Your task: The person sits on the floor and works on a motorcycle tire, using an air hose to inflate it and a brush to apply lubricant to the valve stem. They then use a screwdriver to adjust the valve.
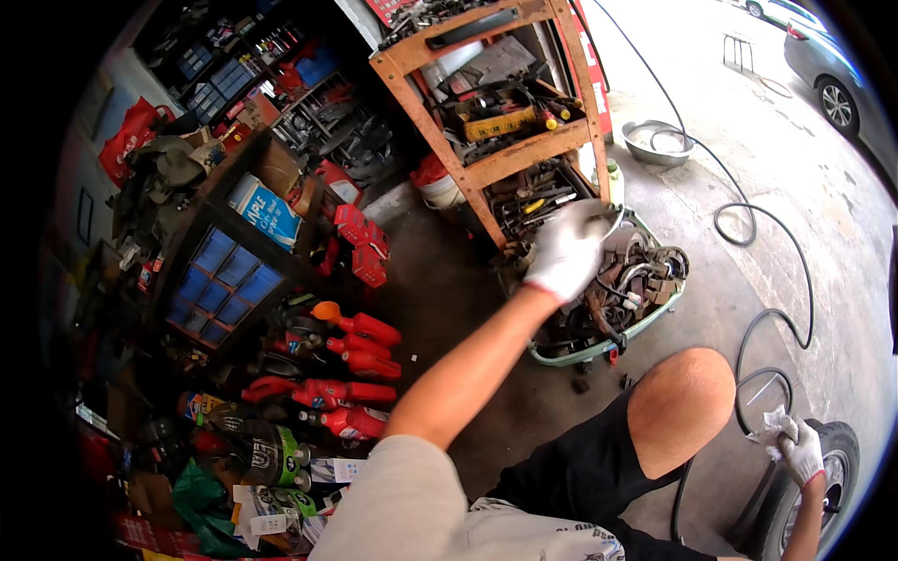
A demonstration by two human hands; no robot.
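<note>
My left hand [569, 251], in a white glove, reaches forward to the orange metal rack [533, 154]. It is over the edge of the lower shelf, next to hand tools [533, 208] and above a pale green tub [613, 348] heaped with used metal parts [645, 271]. Motion blurs its fingers, so their grip is unclear. Low at the right, my gloved right hand [802, 451] pinches a crumpled whitish, partly see-through wrapper [771, 430]. That hand is just above a wheel with a tire [847, 449].
Red bottles [351, 393] crowd the floor at left, before a shelf with blue drawers [224, 280]. A black hose [739, 187] snakes across the concrete near a metal basin [657, 142]. A grey car [832, 75] stands at the far right. My bent knee [683, 402] is near the tub.
</note>
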